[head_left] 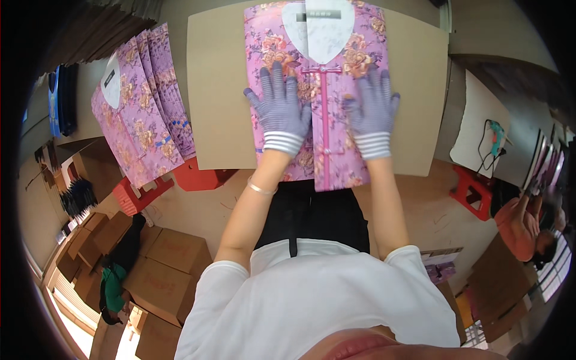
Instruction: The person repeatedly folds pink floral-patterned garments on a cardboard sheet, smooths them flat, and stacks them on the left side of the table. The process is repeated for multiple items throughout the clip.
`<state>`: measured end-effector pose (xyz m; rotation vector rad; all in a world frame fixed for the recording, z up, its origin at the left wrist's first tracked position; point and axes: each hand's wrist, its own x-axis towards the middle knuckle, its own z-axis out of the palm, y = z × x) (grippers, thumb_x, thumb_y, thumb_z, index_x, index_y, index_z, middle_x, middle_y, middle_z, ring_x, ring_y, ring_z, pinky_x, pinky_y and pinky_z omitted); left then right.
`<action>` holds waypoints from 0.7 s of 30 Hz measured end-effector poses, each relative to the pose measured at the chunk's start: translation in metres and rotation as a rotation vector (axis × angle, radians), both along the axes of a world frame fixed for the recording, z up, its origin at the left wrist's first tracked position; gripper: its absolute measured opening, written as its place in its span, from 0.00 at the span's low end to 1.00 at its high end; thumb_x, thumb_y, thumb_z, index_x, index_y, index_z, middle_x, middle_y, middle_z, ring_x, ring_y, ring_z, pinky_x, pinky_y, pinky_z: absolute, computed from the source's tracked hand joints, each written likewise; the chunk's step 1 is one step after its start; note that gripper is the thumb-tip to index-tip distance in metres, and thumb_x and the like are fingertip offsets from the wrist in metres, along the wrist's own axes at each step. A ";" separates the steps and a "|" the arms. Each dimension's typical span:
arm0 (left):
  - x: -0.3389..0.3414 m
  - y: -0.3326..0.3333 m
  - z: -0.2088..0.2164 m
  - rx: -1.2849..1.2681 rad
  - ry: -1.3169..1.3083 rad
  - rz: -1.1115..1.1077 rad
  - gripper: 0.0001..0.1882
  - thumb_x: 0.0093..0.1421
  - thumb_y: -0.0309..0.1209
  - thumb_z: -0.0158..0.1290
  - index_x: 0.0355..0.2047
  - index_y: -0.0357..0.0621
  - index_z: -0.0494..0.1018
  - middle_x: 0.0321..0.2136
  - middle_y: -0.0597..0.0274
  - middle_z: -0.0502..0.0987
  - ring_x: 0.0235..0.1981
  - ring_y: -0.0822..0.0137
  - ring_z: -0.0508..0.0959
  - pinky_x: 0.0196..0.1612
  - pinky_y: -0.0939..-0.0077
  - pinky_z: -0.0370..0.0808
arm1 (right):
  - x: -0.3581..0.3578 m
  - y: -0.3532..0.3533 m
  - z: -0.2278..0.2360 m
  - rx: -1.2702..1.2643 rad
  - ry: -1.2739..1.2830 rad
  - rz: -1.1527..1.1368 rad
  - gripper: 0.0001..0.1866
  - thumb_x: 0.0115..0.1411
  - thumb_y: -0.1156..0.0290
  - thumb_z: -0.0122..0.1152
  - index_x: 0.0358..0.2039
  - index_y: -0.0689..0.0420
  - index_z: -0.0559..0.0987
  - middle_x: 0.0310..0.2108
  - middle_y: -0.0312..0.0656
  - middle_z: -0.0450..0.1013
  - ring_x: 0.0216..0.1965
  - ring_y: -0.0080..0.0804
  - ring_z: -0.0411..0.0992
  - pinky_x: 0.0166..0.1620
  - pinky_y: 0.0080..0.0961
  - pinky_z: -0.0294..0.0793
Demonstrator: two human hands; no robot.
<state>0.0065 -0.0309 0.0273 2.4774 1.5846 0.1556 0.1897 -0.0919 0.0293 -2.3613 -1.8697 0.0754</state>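
Note:
On the board in front of me lies a pink-purple floral garment-shaped piece [300, 161] with a white neck panel and a darker pink strip down its front. It seems to be made of paper or card in two overlapping halves. My left hand [279, 111], in a grey-purple knit glove with a striped cuff, rests flat on its left half, fingers spread. On the right half lies my right hand [373, 114], gloved the same way, slightly blurred, its fingers stretched out. Neither hand grips anything.
A tan board [222, 90] carries the piece. At left stands a fanned stack of matching floral pieces [141, 129] above red stools [141, 195]. A teal glue gun [496, 139] with a black cord lies at right. Cardboard boxes [162, 273] and other people are around.

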 end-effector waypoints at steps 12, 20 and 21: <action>-0.128 0.035 0.062 -0.342 -0.982 0.328 0.27 0.65 0.20 0.41 0.65 0.31 0.58 0.66 0.52 0.60 0.66 0.61 0.61 0.67 0.69 0.56 | 0.124 -0.076 0.089 0.122 1.029 -0.433 0.28 0.59 0.81 0.53 0.61 0.69 0.65 0.58 0.49 0.67 0.61 0.32 0.64 0.62 0.24 0.60; -0.070 0.082 0.049 -0.030 -1.040 -0.011 0.29 0.68 0.38 0.46 0.65 0.36 0.59 0.66 0.46 0.59 0.69 0.52 0.56 0.69 0.60 0.51 | 0.142 -0.021 0.063 0.157 -0.135 -0.196 0.25 0.59 0.75 0.60 0.57 0.61 0.71 0.56 0.44 0.71 0.57 0.31 0.69 0.59 0.25 0.65; -0.063 0.081 0.045 -0.006 -1.026 -0.048 0.29 0.69 0.38 0.45 0.66 0.35 0.58 0.67 0.47 0.59 0.69 0.53 0.55 0.69 0.63 0.50 | 0.135 -0.023 0.059 0.244 -0.026 -0.103 0.24 0.59 0.74 0.61 0.57 0.59 0.72 0.55 0.44 0.73 0.55 0.31 0.70 0.57 0.25 0.67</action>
